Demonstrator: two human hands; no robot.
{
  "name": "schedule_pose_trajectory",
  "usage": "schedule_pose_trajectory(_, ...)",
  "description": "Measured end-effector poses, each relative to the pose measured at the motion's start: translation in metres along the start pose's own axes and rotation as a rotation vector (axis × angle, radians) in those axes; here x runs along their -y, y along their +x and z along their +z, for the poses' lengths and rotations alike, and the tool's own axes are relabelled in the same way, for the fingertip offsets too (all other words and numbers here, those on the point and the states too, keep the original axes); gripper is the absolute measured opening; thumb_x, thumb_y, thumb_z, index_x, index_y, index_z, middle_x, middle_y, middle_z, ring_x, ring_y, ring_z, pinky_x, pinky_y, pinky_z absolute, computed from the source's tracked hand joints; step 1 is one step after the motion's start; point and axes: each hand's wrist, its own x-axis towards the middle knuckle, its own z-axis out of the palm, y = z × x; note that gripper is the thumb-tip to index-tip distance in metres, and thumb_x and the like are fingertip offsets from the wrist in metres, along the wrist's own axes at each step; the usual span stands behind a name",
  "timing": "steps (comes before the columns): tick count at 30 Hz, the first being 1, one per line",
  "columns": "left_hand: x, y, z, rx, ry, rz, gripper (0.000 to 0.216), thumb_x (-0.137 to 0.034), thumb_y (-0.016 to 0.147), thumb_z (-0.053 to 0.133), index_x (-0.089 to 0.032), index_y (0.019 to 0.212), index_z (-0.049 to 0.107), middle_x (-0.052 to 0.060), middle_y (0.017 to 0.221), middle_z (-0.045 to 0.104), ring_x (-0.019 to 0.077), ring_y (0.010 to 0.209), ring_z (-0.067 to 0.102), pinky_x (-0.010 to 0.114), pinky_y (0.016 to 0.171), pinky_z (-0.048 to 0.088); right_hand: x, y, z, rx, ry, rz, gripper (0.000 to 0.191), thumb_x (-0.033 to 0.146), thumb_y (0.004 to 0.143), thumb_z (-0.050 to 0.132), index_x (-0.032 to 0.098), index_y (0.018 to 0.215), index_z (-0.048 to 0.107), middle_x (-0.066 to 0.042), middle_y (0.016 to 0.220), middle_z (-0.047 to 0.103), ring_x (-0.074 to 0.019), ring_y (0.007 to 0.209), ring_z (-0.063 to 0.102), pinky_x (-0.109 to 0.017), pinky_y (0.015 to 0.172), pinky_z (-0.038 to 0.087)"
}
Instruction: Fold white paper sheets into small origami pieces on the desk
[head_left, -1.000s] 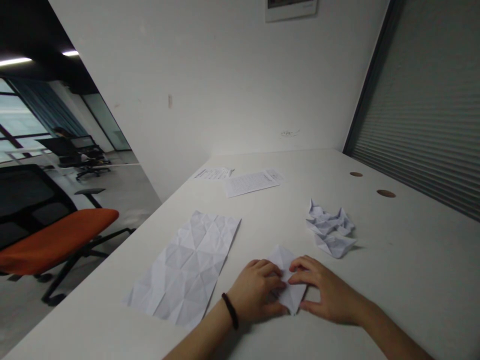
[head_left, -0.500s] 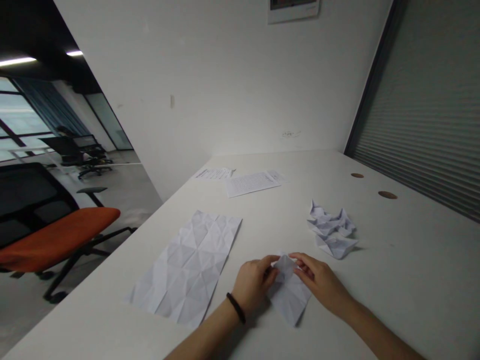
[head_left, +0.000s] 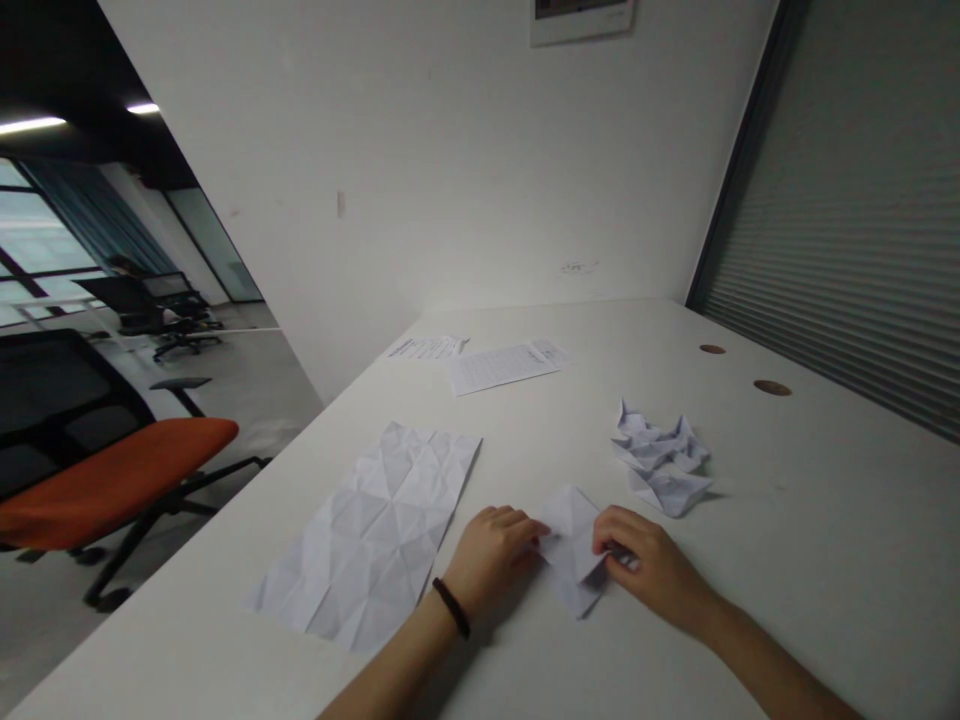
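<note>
I see paper (head_left: pixel 571 522) part-folded, flap (head_left: pixel 586 562) unflattened | right hand (head_left: pixel 651 566) pinching 3 o'clock edge | left hand (head_left: pixel 493 550) 9 o'clock, grip unclear

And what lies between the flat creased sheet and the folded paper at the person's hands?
In the head view: the left hand, touching the edge of the folded paper, and a strip of white tabletop alongside the creased sheet.
</note>
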Motion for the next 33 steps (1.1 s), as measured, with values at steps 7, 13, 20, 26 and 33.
schedule_pose_trajectory(7,0.004,0.001,0.004,0.008,0.002,0.025,0.016,-0.015,0.081,0.057,-0.021,0.093,0.065,0.003,0.087,0.066,0.017,0.078,0.058,0.026,0.072,0.043,0.003,0.0,-0.004,0.101,0.006,0.02,0.032,-0.002,0.065,0.047,0.02,0.084,0.061,-0.004,0.089,0.063,-0.0172,0.087,0.056,-0.029,0.079,0.043)
schedule_pose_trajectory(13,0.001,0.001,0.003,0.035,-0.053,-0.138,0.014,-0.021,0.083,0.053,-0.02,0.088,0.066,0.002,0.076,0.066,0.017,0.071,0.059,0.027,0.068,0.042,0.0,0.0,-0.003,0.064,0.013,0.107,0.016,0.024,0.084,0.046,0.02,0.086,0.061,-0.004,0.083,0.064,-0.0178,0.08,0.058,-0.029,0.072,0.046)
schedule_pose_trajectory(20,-0.008,0.003,0.012,-0.059,-0.047,-0.311,0.031,-0.017,0.077,0.055,-0.018,0.108,0.055,0.005,0.093,0.061,0.0197,0.084,0.056,0.03,0.074,0.043,-0.011,0.003,0.016,-0.101,-0.144,0.171,0.036,0.012,0.078,0.048,0.021,0.113,0.053,-0.008,0.103,0.057,-0.0197,0.093,0.055,-0.035,0.083,0.046)
schedule_pose_trajectory(26,-0.008,0.002,0.017,-0.055,-0.118,-0.122,0.041,-0.004,0.077,0.047,-0.022,0.114,0.051,0.005,0.11,0.059,0.0204,0.101,0.05,0.038,0.088,0.039,-0.004,0.001,0.014,0.008,-0.268,0.095,0.033,0.02,0.076,0.058,0.023,0.108,0.061,-0.009,0.109,0.057,-0.0254,0.103,0.049,-0.044,0.09,0.041)
schedule_pose_trajectory(33,-0.004,0.0,0.026,-0.158,-0.582,-0.28,0.062,0.001,0.065,0.056,-0.019,0.122,0.043,0.006,0.103,0.058,0.0201,0.098,0.052,0.036,0.09,0.038,-0.005,0.003,0.014,-0.002,-0.019,0.186,0.039,0.012,0.069,0.061,0.023,0.106,0.062,-0.007,0.115,0.058,-0.0225,0.109,0.048,-0.043,0.097,0.035)
